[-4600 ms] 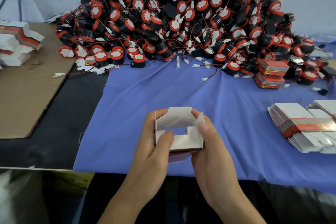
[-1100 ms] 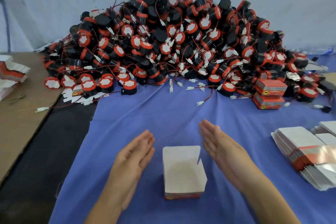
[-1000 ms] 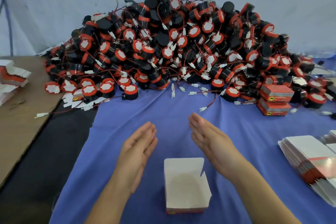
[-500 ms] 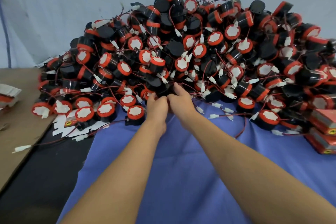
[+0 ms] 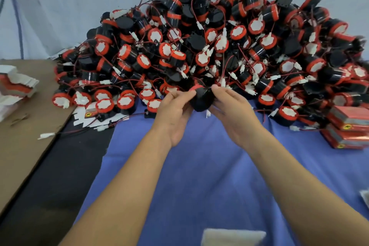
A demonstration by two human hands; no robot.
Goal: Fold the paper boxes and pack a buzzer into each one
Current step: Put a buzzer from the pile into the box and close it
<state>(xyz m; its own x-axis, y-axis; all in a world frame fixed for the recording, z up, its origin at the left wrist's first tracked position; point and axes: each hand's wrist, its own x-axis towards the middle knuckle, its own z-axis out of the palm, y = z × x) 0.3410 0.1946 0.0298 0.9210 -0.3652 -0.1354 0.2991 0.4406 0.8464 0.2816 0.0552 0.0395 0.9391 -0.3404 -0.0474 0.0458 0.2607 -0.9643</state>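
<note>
Pinching one buzzer [image 5: 201, 99] between fingertips of left hand [image 5: 173, 112] and right hand [image 5: 234, 115], best eased out slowly to shed tangled wires of the pile [image 5: 199, 46].

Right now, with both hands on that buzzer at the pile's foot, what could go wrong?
The buzzer held by the left hand and right hand may trail a red wire tangled in the pile; pulling could drag neighbours along. Taking from the foot may also make buzzers slide onto the blue cloth.

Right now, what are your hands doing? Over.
Left hand and right hand pinch one black buzzer at pile edge. White box nearer, mostly cut off. Tangled wires crowd behind.
</note>
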